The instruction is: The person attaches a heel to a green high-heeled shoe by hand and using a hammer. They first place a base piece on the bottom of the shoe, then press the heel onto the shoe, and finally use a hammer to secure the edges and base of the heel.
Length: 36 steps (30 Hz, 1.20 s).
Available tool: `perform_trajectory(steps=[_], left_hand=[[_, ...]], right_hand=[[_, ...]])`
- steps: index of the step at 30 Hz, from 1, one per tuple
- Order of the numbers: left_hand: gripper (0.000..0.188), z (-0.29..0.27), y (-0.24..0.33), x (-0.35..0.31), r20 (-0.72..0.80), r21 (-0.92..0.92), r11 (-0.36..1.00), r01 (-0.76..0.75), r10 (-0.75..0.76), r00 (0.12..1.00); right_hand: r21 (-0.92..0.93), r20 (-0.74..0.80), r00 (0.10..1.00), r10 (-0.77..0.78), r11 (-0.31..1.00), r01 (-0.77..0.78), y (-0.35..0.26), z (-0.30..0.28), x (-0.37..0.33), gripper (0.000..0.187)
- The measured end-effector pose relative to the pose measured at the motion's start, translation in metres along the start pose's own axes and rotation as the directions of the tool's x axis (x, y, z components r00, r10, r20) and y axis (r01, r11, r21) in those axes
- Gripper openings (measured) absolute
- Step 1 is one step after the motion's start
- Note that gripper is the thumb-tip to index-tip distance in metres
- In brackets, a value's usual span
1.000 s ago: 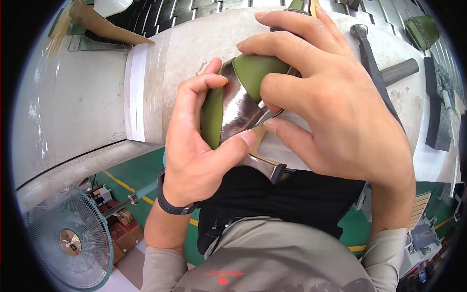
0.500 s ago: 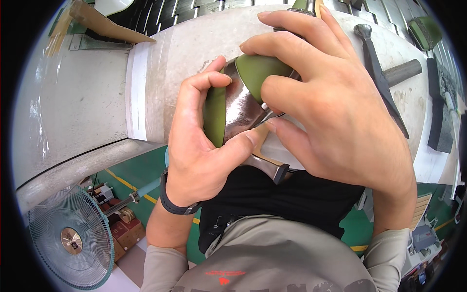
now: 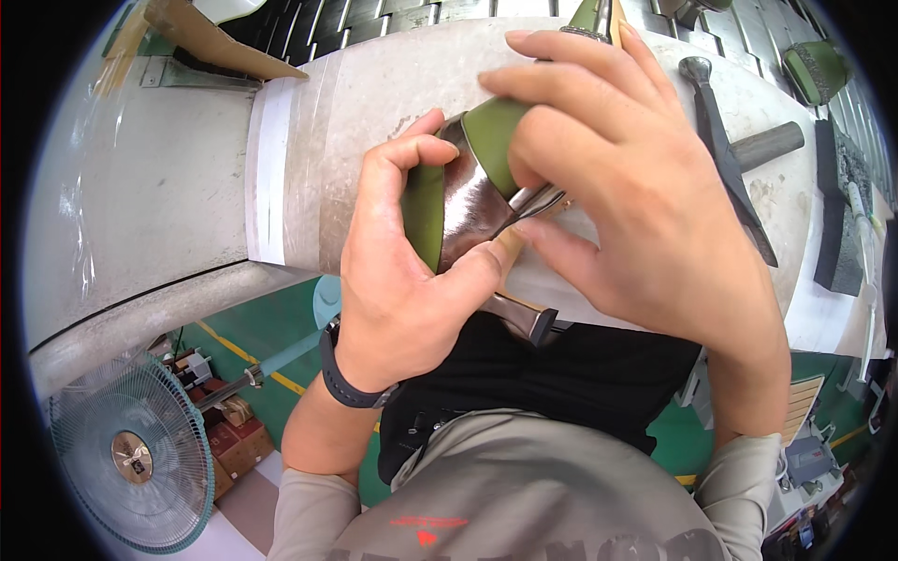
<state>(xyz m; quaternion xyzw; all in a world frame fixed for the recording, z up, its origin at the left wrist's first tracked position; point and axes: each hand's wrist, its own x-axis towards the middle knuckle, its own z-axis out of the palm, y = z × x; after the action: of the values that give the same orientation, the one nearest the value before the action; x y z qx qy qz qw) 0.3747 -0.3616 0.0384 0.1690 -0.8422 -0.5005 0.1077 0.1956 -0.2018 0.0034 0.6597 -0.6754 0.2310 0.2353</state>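
A green shoe (image 3: pixel 426 213) with a shiny bronze band (image 3: pixel 466 196) lies between my hands above the work surface. Its bronze heel (image 3: pixel 520 316) with a black tip points toward my lap. My left hand (image 3: pixel 398 271) is wrapped around the shoe's side, fingers on the far side and thumb on the near edge. My right hand (image 3: pixel 627 178) holds the shoe between bent index finger and thumb, at a thin dark edge (image 3: pixel 538 204); its other fingers stretch over the far end. Part of the shoe is hidden under my right hand.
A shoemaker's hammer (image 3: pixel 716 131) lies right of my right hand. Farther right are a dark block (image 3: pixel 831 215) and another green shoe (image 3: pixel 816 73). A slatted metal conveyor (image 3: pixel 374 17) runs behind the pale work surface (image 3: pixel 168 187). A fan (image 3: pixel 131 458) stands at lower left.
Both hands and the shoe have shifted slightly right in the picture. My right index finger and thumb have moved farther apart, baring more of the dark edge.
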Motion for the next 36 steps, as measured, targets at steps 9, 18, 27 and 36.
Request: perform_trajectory(steps=[9,18,27,36], left_hand=[[0.068,-0.008,-0.004,0.004,0.079,-0.072,0.997,0.016,-0.010,0.997],[0.063,-0.003,-0.001,0.010,0.083,-0.030,0.999,-0.023,0.025,0.996],[0.062,0.001,0.005,0.011,-0.004,0.027,0.999,-0.033,0.034,0.999],[0.080,-0.009,0.003,0.026,0.151,0.087,0.990,-0.111,0.097,0.984]], right_hand=[[0.264,0.184,0.953,0.242,0.921,-0.285,-0.031,-0.043,0.028,0.023],[0.148,0.081,0.987,0.136,0.978,-0.147,-0.008,-0.014,0.008,0.024],[0.286,0.209,0.933,0.292,0.894,-0.344,-0.030,-0.040,0.032,0.037],[0.261,0.147,0.944,0.296,0.909,-0.325,0.001,-0.042,0.014,0.072]])
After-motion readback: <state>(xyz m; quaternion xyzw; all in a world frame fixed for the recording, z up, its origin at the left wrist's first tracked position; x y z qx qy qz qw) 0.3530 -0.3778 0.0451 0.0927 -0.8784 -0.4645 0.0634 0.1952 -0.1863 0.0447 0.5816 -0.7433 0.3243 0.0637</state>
